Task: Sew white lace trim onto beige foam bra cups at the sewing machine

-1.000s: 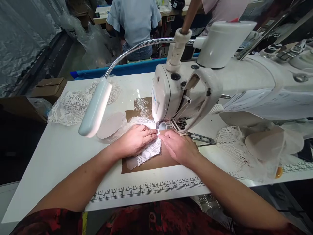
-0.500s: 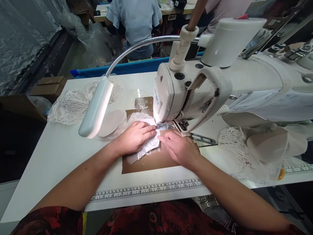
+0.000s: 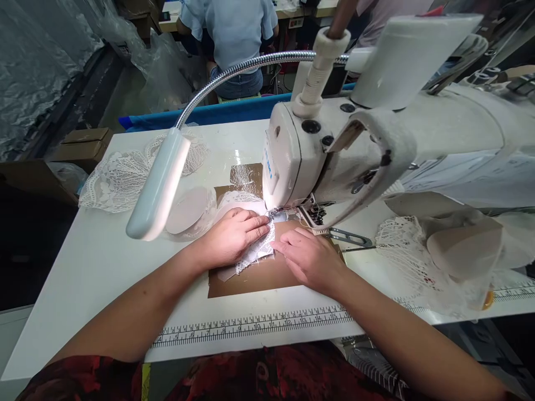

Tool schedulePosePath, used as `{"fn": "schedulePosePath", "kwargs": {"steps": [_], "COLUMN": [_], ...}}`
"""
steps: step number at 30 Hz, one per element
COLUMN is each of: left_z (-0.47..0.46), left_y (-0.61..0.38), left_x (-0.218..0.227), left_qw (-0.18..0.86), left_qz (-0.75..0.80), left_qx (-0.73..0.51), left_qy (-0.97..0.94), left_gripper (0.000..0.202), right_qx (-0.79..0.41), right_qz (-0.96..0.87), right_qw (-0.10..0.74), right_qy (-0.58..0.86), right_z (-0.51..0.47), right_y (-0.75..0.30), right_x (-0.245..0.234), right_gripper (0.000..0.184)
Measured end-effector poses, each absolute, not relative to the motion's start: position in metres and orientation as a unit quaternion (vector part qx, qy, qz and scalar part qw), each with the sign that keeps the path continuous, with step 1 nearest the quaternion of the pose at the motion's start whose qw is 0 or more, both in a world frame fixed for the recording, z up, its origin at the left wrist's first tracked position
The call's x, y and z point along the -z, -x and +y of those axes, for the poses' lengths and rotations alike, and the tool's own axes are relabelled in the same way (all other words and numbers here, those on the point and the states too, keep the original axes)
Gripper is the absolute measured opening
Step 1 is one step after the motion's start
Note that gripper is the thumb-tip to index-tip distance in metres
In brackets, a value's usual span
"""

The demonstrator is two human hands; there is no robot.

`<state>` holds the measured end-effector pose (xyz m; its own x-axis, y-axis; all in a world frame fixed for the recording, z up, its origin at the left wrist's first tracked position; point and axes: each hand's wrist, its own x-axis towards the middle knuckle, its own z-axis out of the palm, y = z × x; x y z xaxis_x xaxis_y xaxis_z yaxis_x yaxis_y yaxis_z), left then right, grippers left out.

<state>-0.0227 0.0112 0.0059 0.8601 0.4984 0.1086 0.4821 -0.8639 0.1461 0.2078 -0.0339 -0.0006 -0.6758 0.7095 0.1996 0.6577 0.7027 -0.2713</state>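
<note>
1. White lace piece lay on a brown sheet, midway between the far and front edges of the worktop, reaching under the head of the sewing machine.
2. The right hand had slid slightly toward the front edge, along the lace's right side; this probably meant a fresh hold lower down. Its fingers were curled; whether they pinched the lace, one could not tell.
3. The left hand had stayed put, fingers together and laid flat on the lace, seemingly steadying it.
4. Past the worktop's left edge, a cardboard box had crumpled clear plastic at its mouth; its depths were too dark to read.
</note>
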Motion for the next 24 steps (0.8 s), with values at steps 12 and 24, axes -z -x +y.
{"fn": "schedulePosePath", "kwargs": {"steps": [12, 24], "left_z": [0.024, 0.009], "left_y": [0.023, 0.025], "left_x": [-0.004, -0.005], "left_qw": [0.012, 0.049], "left_qz": [0.297, 0.26], "left_qx": [-0.077, -0.098], "left_qy": [-0.952, -0.959], "left_gripper": [0.04, 0.042], "right_qx": [-0.06, -0.036], "right_qz": [-0.873, -0.858], "right_qw": [0.093, 0.139], "right_qy": [0.475, 0.493], "right_z": [-0.028, -0.026], "right_y": [-0.198, -0.205], "right_x": [-0.005, 0.001], "right_gripper": [0.035, 0.038]}}
